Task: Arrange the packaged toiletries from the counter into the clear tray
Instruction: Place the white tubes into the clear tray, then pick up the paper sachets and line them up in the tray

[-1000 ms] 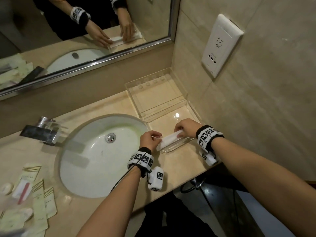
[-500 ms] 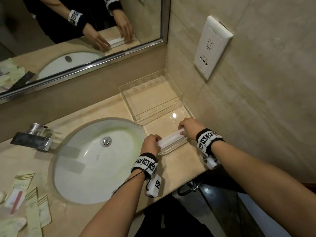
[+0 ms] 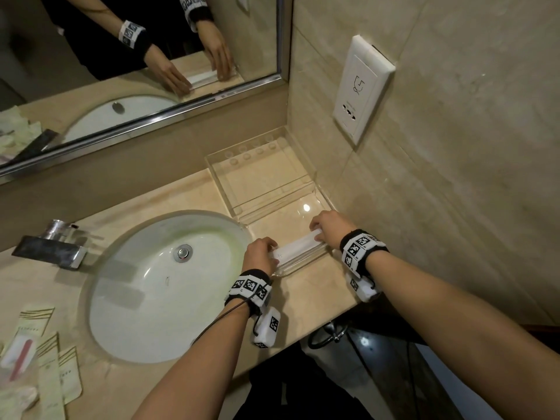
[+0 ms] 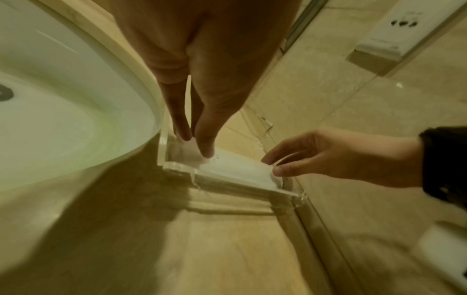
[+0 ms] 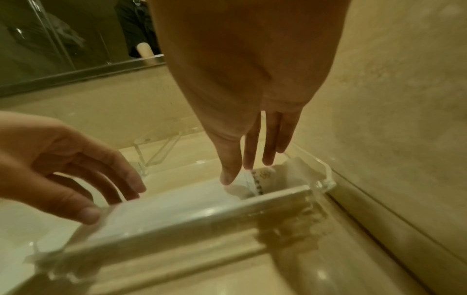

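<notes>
A long white packet lies along the inside of the front wall of the clear tray, which stands in the counter's right corner. My left hand pinches the packet's left end between thumb and fingers. At the other end, my right hand pinches the packet with thumb and forefinger. In the right wrist view the packet sits just behind the tray's front wall, with the right hand on its printed end. The tray's back compartment holds nothing.
A white sink lies left of the tray, with a chrome faucet behind it. Several cream packets lie at the counter's far left. A wall socket hangs above the tray, and the wall runs close along its right side.
Both hands have brought the white packet down from a tilt over the tray's front edge to lie along the inside of it. Both keep their hold.
</notes>
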Action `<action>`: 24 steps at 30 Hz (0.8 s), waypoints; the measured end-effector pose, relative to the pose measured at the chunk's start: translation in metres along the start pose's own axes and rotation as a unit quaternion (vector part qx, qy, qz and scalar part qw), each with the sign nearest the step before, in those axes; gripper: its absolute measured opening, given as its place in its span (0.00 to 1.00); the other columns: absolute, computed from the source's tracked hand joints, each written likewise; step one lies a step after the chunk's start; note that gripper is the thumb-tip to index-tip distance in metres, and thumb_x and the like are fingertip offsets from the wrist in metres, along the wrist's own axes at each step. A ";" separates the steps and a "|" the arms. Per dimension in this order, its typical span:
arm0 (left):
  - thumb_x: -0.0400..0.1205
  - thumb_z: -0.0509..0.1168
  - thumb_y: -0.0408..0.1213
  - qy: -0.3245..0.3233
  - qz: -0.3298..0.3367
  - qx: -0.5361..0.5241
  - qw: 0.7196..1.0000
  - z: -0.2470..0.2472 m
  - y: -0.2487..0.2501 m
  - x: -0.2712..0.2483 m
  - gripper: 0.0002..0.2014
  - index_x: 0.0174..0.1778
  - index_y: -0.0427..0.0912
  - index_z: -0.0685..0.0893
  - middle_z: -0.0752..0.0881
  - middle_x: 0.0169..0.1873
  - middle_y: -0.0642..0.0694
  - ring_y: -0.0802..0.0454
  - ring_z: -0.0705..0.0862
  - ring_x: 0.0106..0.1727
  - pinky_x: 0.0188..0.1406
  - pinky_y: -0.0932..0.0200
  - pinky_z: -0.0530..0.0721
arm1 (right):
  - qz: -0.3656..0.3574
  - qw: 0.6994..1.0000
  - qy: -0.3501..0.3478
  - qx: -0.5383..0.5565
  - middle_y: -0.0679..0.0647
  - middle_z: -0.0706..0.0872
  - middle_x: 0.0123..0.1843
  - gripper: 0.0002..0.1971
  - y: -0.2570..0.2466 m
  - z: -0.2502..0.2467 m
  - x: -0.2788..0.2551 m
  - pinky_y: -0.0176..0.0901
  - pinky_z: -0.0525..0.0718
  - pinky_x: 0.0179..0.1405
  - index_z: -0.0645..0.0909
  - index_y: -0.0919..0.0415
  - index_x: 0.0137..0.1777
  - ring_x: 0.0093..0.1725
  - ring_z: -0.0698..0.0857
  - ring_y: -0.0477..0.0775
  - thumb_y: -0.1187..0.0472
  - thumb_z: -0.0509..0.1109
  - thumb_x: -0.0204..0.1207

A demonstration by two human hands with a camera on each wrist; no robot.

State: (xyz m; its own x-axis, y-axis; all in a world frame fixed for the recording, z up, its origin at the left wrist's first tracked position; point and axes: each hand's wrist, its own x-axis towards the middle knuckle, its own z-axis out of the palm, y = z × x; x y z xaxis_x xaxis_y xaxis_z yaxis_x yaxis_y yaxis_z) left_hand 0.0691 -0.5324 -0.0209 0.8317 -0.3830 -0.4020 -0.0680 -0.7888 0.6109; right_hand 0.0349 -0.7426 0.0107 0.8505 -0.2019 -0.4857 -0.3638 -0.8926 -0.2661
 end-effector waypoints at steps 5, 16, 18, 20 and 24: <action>0.73 0.74 0.27 0.044 -0.008 -0.080 0.996 -0.026 -0.002 -0.007 0.14 0.54 0.38 0.85 0.87 0.46 0.42 0.50 0.84 0.43 0.47 0.60 0.83 | -0.030 0.994 0.067 0.081 0.54 0.86 0.61 0.11 -0.017 -0.014 -0.002 0.48 0.83 0.61 0.86 0.55 0.58 0.58 0.85 0.55 0.57 0.74 0.77; 0.76 0.71 0.29 0.249 -0.133 -0.193 0.940 -0.120 -0.097 -0.108 0.04 0.45 0.39 0.87 0.87 0.38 0.48 0.57 0.82 0.34 0.33 0.79 0.77 | -0.255 0.934 0.067 0.242 0.50 0.89 0.45 0.06 -0.182 0.006 -0.012 0.34 0.81 0.43 0.87 0.60 0.51 0.40 0.86 0.49 0.60 0.74 0.77; 0.76 0.71 0.30 0.279 -0.170 -0.197 0.924 -0.132 -0.119 -0.138 0.04 0.45 0.38 0.87 0.86 0.36 0.49 0.59 0.82 0.33 0.34 0.77 0.77 | -0.294 0.925 0.034 0.240 0.50 0.89 0.44 0.06 -0.219 0.020 -0.018 0.32 0.80 0.41 0.87 0.60 0.51 0.39 0.85 0.49 0.59 0.75 0.77; 0.76 0.71 0.31 0.306 -0.201 -0.201 0.909 -0.144 -0.140 -0.165 0.03 0.44 0.39 0.87 0.86 0.35 0.48 0.56 0.82 0.34 0.38 0.66 0.80 | -0.327 0.916 0.008 0.233 0.49 0.89 0.43 0.06 -0.253 0.033 -0.024 0.34 0.82 0.41 0.87 0.58 0.50 0.38 0.86 0.48 0.58 0.75 0.77; 0.76 0.70 0.31 0.350 -0.252 -0.216 0.876 -0.161 -0.182 -0.216 0.04 0.45 0.40 0.87 0.88 0.38 0.45 0.53 0.83 0.38 0.37 0.65 0.80 | -0.380 0.901 -0.040 0.206 0.48 0.89 0.41 0.05 -0.318 0.060 -0.041 0.39 0.82 0.42 0.86 0.57 0.51 0.38 0.85 0.47 0.58 0.74 0.77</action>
State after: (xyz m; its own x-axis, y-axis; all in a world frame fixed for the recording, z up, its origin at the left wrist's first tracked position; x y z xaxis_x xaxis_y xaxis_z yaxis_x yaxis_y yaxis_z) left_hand -0.0096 -0.2290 0.0645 0.8401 0.4695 -0.2715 0.4951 -0.4594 0.7375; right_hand 0.0929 -0.4265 0.0656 0.8893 0.4489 -0.0878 0.1869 -0.5319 -0.8259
